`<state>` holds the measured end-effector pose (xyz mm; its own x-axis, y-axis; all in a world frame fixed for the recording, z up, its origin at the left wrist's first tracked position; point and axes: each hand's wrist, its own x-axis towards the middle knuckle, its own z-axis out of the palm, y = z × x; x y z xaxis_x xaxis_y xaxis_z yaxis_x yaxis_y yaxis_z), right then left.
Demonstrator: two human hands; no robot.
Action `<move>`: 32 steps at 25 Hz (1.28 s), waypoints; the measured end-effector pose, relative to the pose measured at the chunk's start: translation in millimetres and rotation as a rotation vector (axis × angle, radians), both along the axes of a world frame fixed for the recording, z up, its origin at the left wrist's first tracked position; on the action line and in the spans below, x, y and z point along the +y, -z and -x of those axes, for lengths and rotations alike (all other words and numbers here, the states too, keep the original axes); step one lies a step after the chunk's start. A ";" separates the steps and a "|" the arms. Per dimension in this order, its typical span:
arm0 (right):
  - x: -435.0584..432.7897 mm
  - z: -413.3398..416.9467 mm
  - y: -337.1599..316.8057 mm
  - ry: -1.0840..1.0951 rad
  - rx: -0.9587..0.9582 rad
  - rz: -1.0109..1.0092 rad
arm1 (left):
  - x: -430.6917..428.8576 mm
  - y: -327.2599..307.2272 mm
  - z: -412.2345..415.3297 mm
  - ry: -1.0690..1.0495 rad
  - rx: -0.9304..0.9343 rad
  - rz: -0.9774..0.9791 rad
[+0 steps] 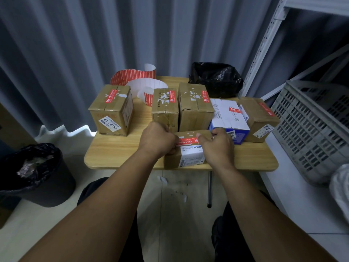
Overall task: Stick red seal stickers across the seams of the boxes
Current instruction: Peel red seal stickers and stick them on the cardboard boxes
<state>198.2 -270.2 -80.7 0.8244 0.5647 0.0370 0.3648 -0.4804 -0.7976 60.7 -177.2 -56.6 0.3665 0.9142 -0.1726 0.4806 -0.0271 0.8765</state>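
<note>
While both hands press on the near box [188, 146], left fingers [171, 138] and right fingers [201, 138], curled, pin a red sticker [187, 141] between them.

Table [117, 157]: stood before the curtain [75, 44], between the bin and the shelf rack.
Near box [190, 150]: lay at the table's front edge, in front of the back row.
Seal sticker [188, 141]: lay across the near box's top, between the two hands.
Left hand [157, 138]: rested on the near box's left end.
Right hand [217, 146]: rested on the near box's right end.
Back row: five boxes stood side by side; the leftmost box [111, 110] stood apart from the others.
Sticker roll [139, 80]: lay behind the row, at the table's far edge.
Bag [215, 78]: sat behind the table's far right corner.
Bin [34, 173]: stood on the floor, left of the table.
Crate [311, 127]: sat to the right of the table.
Shelf rack [264, 44]: rose behind the crate.
</note>
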 end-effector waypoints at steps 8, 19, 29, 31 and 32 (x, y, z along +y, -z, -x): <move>6.4 21.8 -4.5 0.054 -0.117 0.174 | -7.1 -4.8 3.3 -0.032 -0.085 0.047; 18.8 44.9 -6.5 0.088 -0.103 0.246 | -6.0 -12.1 12.8 -0.129 -0.320 0.367; 8.6 39.0 6.3 0.060 -0.088 0.140 | -9.1 -16.7 12.9 -0.123 -0.298 0.352; 8.2 45.9 3.1 0.052 -0.098 0.150 | -9.4 -17.3 13.0 -0.121 -0.295 0.349; 8.9 47.5 1.3 0.053 -0.101 0.160 | -9.7 -17.7 12.7 -0.120 -0.291 0.344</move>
